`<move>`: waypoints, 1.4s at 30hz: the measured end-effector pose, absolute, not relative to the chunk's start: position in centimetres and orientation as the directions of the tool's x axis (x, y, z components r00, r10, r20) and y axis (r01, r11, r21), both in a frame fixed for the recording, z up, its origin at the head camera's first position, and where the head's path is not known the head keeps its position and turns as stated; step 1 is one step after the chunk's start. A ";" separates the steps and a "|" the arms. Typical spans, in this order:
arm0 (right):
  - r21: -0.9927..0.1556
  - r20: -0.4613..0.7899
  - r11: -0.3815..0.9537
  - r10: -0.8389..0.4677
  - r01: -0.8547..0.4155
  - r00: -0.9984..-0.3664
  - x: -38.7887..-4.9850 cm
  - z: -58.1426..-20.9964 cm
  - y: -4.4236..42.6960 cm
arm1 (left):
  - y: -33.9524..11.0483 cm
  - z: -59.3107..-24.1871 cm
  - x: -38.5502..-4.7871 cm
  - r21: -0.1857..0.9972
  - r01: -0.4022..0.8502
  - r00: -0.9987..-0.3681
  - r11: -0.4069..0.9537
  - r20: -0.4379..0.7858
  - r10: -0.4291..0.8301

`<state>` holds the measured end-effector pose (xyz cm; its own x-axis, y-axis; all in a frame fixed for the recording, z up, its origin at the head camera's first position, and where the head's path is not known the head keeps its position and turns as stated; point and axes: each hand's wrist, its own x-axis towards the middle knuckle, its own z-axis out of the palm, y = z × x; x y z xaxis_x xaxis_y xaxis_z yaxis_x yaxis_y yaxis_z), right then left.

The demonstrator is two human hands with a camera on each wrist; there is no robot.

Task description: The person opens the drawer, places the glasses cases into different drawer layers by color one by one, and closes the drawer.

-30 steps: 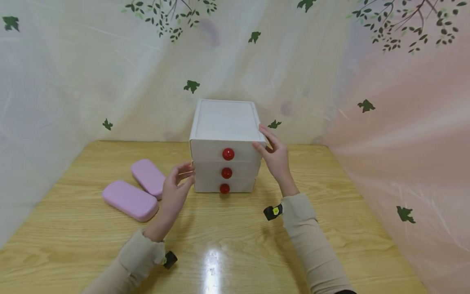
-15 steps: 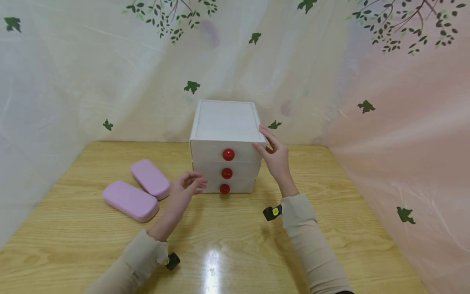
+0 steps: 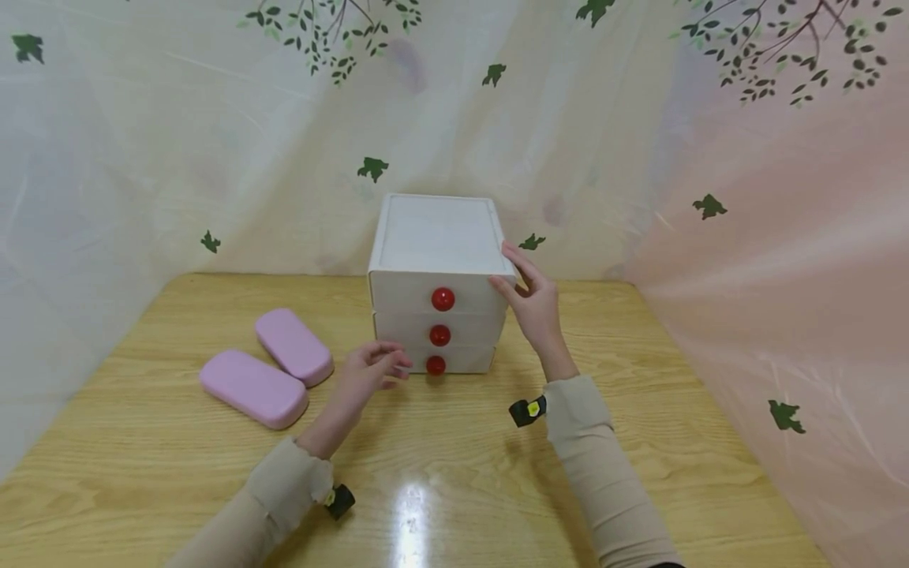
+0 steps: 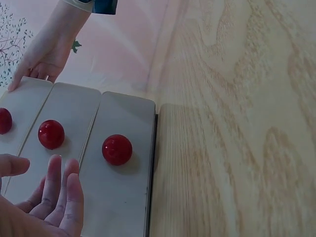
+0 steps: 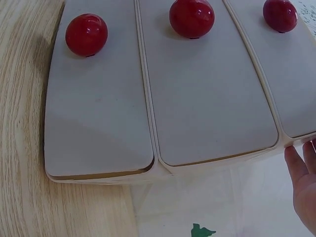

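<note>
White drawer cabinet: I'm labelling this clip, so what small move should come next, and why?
Probably pinch the round red bottom knob with the left hand: it hovers nearby, empty, while the right hand touches the white cabinet near the top.

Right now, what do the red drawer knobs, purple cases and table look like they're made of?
Red drawer knobs: glossy, maybe plastic or painted wood, with bright highlights. Purple cases: probably plastic, with smooth, softly shiny surfaces. Table: wood or wood print, polished, with grain lines and a bright reflection.
</note>
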<state>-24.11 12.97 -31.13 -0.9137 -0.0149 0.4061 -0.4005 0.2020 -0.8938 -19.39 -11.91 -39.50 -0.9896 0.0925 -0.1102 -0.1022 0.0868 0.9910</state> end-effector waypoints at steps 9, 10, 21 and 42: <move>-0.892 0.407 0.205 -0.018 -0.402 -0.913 -23.9 -31.0 12.9 | -11.6 -40.3 -20.4 0.983 -0.146 -0.975 0.111 -0.162 0.155; -0.892 0.407 0.207 -0.018 -0.402 -0.913 -23.9 -31.0 12.9 | -11.5 -40.3 -20.5 0.982 -0.149 -0.973 0.113 -0.166 0.162; -0.894 0.405 0.202 -0.016 -0.400 -0.914 -24.0 -31.1 12.9 | -11.2 -41.2 -21.4 0.972 -0.145 -0.947 0.184 -0.190 0.258; -0.881 0.443 0.179 -0.008 -0.437 -0.896 -26.2 -33.4 13.7 | -9.2 -42.0 -22.1 0.938 -0.170 -0.928 0.302 -0.255 0.271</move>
